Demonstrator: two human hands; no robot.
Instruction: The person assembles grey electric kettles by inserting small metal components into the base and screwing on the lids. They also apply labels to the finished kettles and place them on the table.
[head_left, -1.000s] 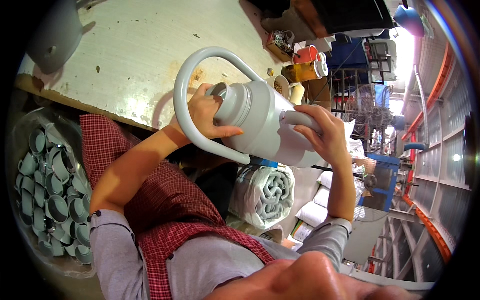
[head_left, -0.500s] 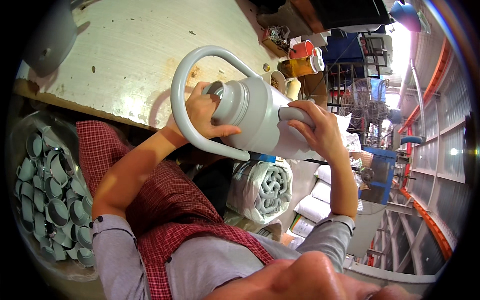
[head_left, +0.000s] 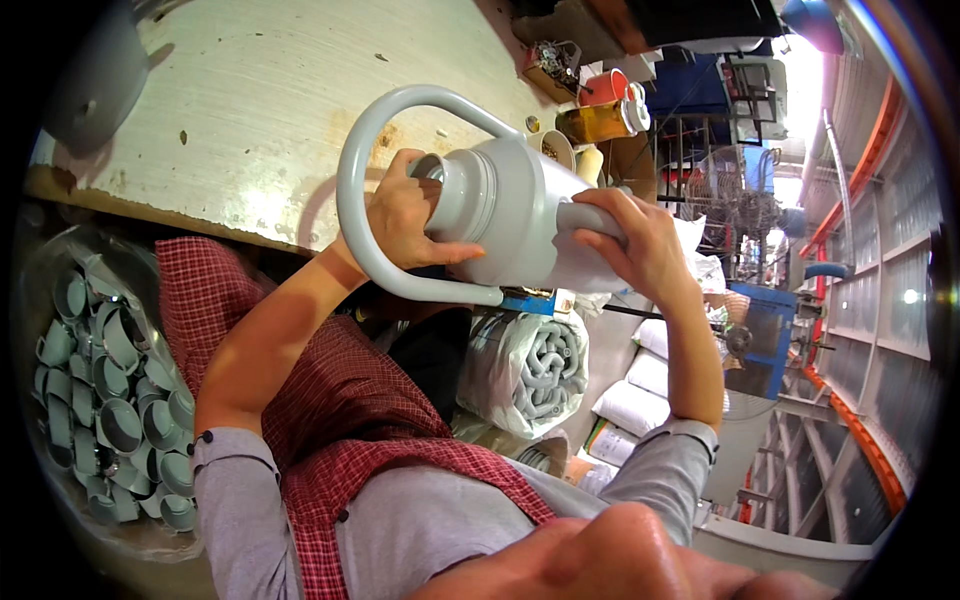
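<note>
I hold a pale grey plastic watering can on its side in front of me, above the edge of a worn wooden table. Its big loop handle curves out to the left. My left hand grips the narrow neck at the can's mouth, inside the loop. Over the can's other end, my right hand is closed on the body where the spout starts. A red checked apron covers my lap below.
A clear bag of several small grey plastic cups lies at my left. A bagged roll of grey parts sits under the can. Coloured containers stand at the table's far end. White sacks and blue machinery are at right.
The can has shifted slightly with both hands still on it; the grips look unchanged.
</note>
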